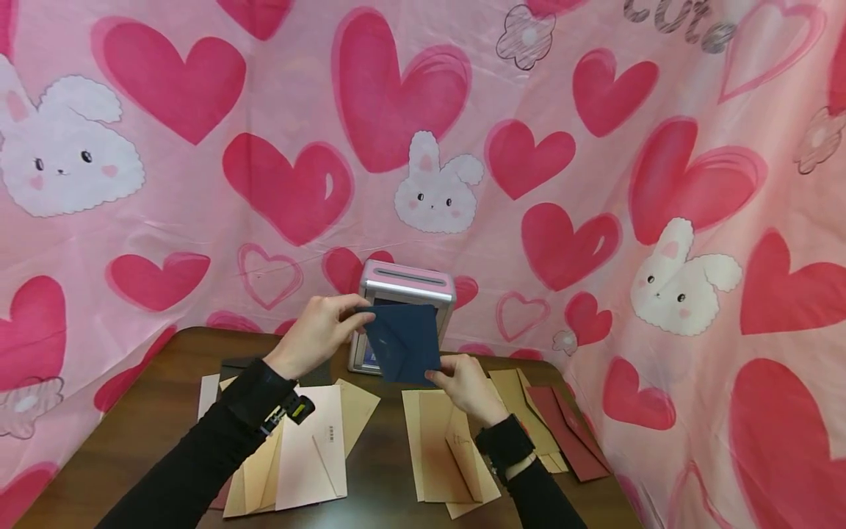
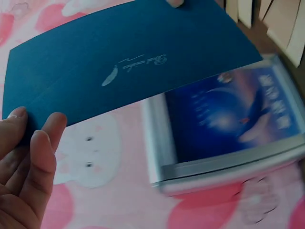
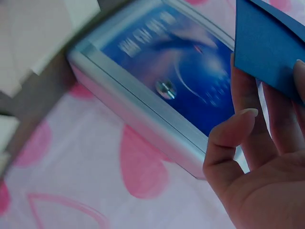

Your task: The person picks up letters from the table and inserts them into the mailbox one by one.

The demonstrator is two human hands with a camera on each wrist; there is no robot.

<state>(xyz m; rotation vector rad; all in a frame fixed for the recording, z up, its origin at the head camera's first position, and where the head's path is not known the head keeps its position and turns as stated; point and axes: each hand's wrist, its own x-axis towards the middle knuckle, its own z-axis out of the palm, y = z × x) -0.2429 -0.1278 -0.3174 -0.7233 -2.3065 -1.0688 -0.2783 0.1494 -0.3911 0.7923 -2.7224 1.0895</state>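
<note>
A dark blue envelope [image 1: 402, 344] is held up above the table, in front of a pink and silver box [image 1: 407, 277] with a slot in its top. My left hand [image 1: 322, 330] pinches its upper left corner between thumb and fingers. At the lower right corner, my right hand [image 1: 468, 383] grips it. In the left wrist view, pale lettering and a feather print show on the envelope [image 2: 133, 71]. The box's blue picture front [image 3: 190, 62] appears in the right wrist view, beside the right hand [image 3: 262, 176].
On the brown table [image 1: 373, 470], a fanned stack of pale envelopes [image 1: 311, 448] lies at left. Tan envelopes [image 1: 432, 441] lie at centre right, with further tan ones [image 1: 522, 404] and a red envelope [image 1: 567, 430] beyond them. A pink heart-print cloth [image 1: 291, 88] hangs behind.
</note>
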